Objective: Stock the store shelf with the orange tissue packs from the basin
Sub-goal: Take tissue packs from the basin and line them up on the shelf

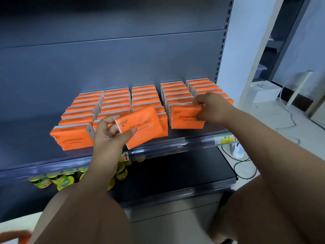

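The dark shelf (pixel 35 124) carries five rows of orange tissue packs (pixel 116 99), standing on edge from its back panel toward its front edge. The left hand (pixel 109 132) grips a tilted pack (pixel 140 125) over the middle of the front edge. The right hand (pixel 211 108) pinches an upright pack (pixel 186 117) fronting the fourth row. Green-lidded jars (pixel 61 180) sit on the shelf below.

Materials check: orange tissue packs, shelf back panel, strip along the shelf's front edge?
Orange tissue packs: probably thin plastic film, slight sheen, soft edges, printed lettering. Back panel: looks like painted sheet metal, matte grey-blue, straight horizontal seams. Front strip: likely clear glossy plastic; it catches highlights and a price label sits in it.
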### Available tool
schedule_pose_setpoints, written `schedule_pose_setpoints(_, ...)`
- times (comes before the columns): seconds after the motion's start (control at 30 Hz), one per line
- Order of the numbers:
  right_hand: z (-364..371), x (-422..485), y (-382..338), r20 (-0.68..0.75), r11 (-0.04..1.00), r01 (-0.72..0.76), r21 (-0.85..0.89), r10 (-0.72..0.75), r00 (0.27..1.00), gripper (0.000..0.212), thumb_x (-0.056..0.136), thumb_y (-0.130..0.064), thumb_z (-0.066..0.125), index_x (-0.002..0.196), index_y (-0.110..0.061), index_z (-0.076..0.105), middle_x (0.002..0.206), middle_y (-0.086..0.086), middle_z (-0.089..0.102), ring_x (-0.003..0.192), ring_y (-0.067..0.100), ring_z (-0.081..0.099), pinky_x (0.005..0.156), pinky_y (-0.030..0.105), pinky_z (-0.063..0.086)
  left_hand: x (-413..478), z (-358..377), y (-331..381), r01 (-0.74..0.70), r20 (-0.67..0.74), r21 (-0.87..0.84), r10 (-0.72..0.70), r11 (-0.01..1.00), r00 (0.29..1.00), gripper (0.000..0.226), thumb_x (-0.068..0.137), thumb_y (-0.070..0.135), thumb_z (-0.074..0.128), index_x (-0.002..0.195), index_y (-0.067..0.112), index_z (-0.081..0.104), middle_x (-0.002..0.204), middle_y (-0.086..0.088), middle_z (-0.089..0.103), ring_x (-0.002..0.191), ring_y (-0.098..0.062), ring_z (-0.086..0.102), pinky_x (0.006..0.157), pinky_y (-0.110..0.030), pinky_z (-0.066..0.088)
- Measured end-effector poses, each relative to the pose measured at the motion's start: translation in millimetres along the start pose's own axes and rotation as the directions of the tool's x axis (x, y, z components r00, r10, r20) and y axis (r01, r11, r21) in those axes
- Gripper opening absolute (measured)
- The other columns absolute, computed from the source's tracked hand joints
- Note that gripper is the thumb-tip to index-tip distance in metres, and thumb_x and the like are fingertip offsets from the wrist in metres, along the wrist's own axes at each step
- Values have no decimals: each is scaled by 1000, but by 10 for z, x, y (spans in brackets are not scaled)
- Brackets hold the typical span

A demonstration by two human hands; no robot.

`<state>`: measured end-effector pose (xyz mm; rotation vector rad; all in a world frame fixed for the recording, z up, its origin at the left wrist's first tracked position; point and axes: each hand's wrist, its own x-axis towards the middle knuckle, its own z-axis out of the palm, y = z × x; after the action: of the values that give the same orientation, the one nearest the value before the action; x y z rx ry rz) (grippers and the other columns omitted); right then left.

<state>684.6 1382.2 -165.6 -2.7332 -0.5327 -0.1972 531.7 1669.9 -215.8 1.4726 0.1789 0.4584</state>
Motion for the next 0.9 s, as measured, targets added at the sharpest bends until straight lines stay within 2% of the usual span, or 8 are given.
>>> schedule_pose_setpoints(0.13, 134, 29, -14, 18, 998, 14, -53, -13, 1000, 52, 68, -17, 85, 117, -27, 72, 118, 8, 53, 102, 29, 58, 88, 39, 53, -18, 16, 13, -4, 26, 24, 3, 1000, 1000, 47, 89, -1, 75, 128, 13, 52, 111, -5, 78, 110, -20, 73, 83, -38, 60)
schedule_pose_setpoints(0.23, 188, 27, -68, 32, 995, 3, -102, 0, 999, 49, 72, -20, 83, 118, -29, 68, 121, 5, 48, 98, 29, 58, 86, 43, 56, -45, 42, 8, -19, 44, 45, 17, 999, 999, 45, 89, -2, 75, 125, 15, 54, 108, -3, 79, 107, -20, 74, 78, -32, 60)
schedule_pose_setpoints(0.37, 213, 33, -85, 25, 991, -23, -132, 26, 999, 43, 74, -20, 79, 113, -28, 64, 119, 3, 46, 90, 28, 58, 80, 43, 58, -77, 75, -9, -33, 70, 69, 28, 997, 997, 44, 89, -1, 76, 122, 21, 55, 109, -2, 79, 108, -20, 74, 86, -40, 59)
schedule_pose_setpoints(0.53, 212, 35, -70, 26, 987, -40, -157, 45, 999, 42, 74, -18, 78, 111, -26, 61, 119, 3, 46, 90, 28, 58, 80, 44, 59, -89, 83, -26, -33, 85, 116, 23, 993, 996, 48, 87, 3, 79, 125, 21, 55, 113, -4, 77, 109, -23, 72, 93, -51, 59)
schedule_pose_setpoints(0.73, 218, 6, -75, -21, 988, -54, -144, 52, 998, 50, 74, -16, 78, 118, -26, 55, 120, 3, 45, 87, 29, 60, 72, 43, 59, -122, 104, -29, -44, 100, 118, 32, 992, 994, 50, 88, 2, 78, 129, 18, 54, 115, -4, 77, 111, -19, 72, 95, -53, 59)
schedule_pose_setpoints(0.83, 234, -23, -96, -65, 990, -37, -137, 29, 997, 52, 74, -13, 75, 121, -25, 56, 119, 3, 45, 86, 31, 60, 63, 36, 53, -151, 132, -19, -58, 83, 115, 49, 992, 995, 50, 88, 0, 78, 128, 17, 53, 114, -1, 77, 110, -15, 72, 94, -52, 59)
schedule_pose_setpoints(0.9, 233, -55, -126, -91, 990, -30, -135, 18, 996, 55, 75, -12, 74, 126, -23, 57, 122, 5, 46, 93, 32, 60, 64, 34, 48, -183, 168, 4, -78, 80, 127, 68, 989, 995, 49, 88, 2, 78, 128, 18, 53, 113, 0, 77, 109, -15, 72, 93, -53, 59)
